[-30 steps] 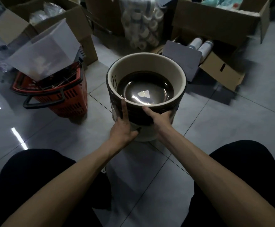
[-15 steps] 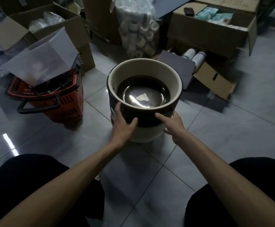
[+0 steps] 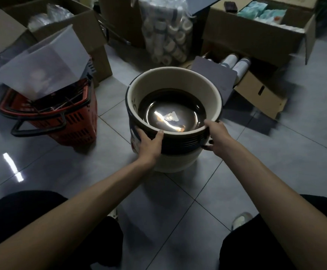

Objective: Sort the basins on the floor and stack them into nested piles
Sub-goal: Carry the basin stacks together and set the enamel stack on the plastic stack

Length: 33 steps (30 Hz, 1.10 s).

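1. Basin pile (image 3: 178, 80): nested basins, cream inner wall, dark stacked rims, glossy dark bottom. It stands upright on the tiled floor (image 3: 178, 201), ahead of the person's knees.
2. Left hand (image 3: 149, 146): grip closed round the pile's near-left side, thumb up at the rim.
3. Right hand (image 3: 218, 137): grip closed on the near-right rim, thumb over the top edge, fingers curled under the rims.
4. Red basket (image 3: 75, 123): left of the pile, apart, with a translucent box (image 3: 42, 61) on top.
5. Cardboard box (image 3: 256, 36): behind the pile.
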Available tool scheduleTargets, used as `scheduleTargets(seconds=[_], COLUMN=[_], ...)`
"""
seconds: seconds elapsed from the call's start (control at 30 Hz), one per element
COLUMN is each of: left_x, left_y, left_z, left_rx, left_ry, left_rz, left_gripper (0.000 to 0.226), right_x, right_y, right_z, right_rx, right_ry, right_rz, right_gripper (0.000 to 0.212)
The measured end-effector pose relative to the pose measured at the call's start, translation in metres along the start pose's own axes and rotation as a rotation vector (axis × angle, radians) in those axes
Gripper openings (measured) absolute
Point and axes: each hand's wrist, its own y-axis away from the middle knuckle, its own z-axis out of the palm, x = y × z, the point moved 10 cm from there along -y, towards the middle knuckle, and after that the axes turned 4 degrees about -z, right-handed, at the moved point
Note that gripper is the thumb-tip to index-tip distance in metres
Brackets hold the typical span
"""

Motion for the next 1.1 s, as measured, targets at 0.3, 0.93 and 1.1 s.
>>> scheduleTargets(seconds=[0.3, 0.93, 1.1], left_x=[0.020, -0.047, -0.047], left_y=[0.032, 0.052, 0.048], left_z=[-0.026, 0.021, 0.031], left_rx=[-0.159, -0.168, -0.139], left_ry=[0.118, 0.551, 0.611], left_rz=[-0.012, -0.493, -0.494], left_gripper=[0.089, 0.079, 0.082], right_x=[0.021, 0.069, 0.063], right_y=[0.011, 0.027, 0.005], right_z=[0.017, 0.022, 0.029], right_rx=[0.005, -0.061, -0.055], right_ry=[-0.076, -0.378, -0.427], right_rz=[0.043, 0.188, 0.164], right_gripper=[0.051, 0.083, 0.077])
